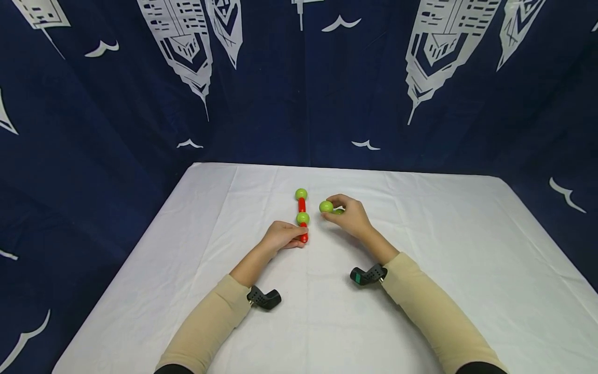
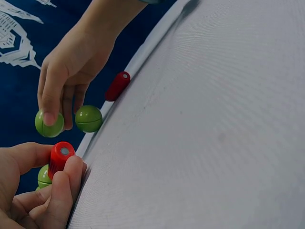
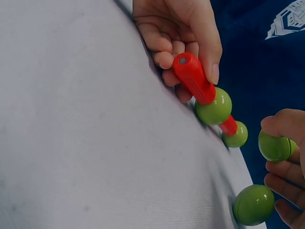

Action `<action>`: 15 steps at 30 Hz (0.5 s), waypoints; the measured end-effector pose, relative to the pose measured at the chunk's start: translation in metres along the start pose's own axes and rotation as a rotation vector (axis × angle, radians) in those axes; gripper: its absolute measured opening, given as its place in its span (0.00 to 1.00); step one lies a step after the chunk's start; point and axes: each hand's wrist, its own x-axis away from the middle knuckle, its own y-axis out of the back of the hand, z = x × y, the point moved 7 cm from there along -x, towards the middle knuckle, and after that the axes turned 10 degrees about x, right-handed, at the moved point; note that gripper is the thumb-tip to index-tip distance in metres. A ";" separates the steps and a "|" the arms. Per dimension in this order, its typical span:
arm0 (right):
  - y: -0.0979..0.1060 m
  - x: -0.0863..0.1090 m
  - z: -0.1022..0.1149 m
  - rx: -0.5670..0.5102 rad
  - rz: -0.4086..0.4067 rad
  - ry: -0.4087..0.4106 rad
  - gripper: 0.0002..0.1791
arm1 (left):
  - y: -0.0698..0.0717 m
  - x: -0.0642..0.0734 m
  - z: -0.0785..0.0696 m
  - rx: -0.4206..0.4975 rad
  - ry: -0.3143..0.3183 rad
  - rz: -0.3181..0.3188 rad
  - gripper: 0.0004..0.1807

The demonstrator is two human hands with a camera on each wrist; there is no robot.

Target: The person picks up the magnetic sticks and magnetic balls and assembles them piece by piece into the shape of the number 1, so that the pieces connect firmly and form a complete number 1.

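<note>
A chain of two green balls and two red rods runs away from me along the white table. Its near red rod point(image 1: 304, 238) is pinched between the thumb and fingers of my left hand point(image 1: 282, 236). That rod joins the middle green ball point(image 1: 302, 218); beyond it come the far red rod point(image 1: 301, 205) and the end green ball point(image 1: 301, 194). Just right of the chain, my right hand point(image 1: 349, 215) pinches a loose green ball point(image 3: 275, 145) between thumb and fingers. Another green ball point(image 3: 253, 205) sits beside its lower fingers, partly hidden by the hand in the head view.
One more red rod point(image 2: 117, 86) lies on the table past the right hand in the left wrist view. The white cloth point(image 1: 467, 249) covers the table, and a dark blue curtain point(image 1: 303, 104) with white prints hangs behind its far edge.
</note>
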 end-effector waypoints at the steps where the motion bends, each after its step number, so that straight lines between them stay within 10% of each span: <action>1: 0.001 0.001 0.001 -0.012 -0.003 -0.002 0.22 | 0.000 0.000 0.000 -0.005 -0.002 0.000 0.13; 15: 0.016 0.018 0.014 -0.092 -0.064 0.031 0.22 | 0.000 -0.001 0.001 0.011 -0.005 -0.005 0.13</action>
